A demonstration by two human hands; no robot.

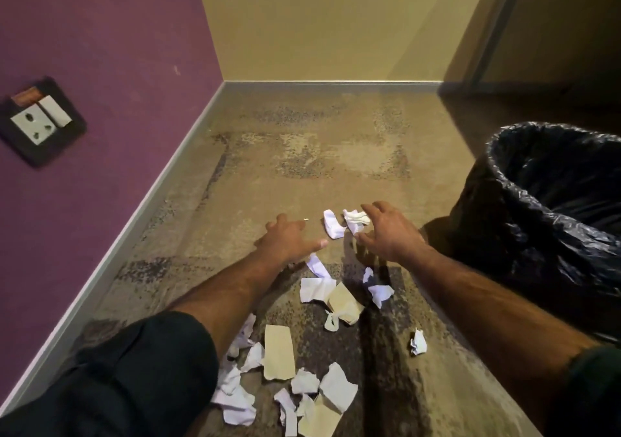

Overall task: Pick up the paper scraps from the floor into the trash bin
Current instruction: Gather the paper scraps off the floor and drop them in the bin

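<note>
Right grip (386, 231) fingers spread, touching crumpled scrap (354, 220); bin (524, 181) just right.

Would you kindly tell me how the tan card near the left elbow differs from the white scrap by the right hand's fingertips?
The tan card lies flat and smooth, a plain rectangle; the white scrap is crumpled and irregular. The tan card is beige and looks larger; the white scrap is white and smaller. The tan card sits nearer the person, the white scrap farther out by the right hand. Both lie on the carpet, not yet binned.
</note>
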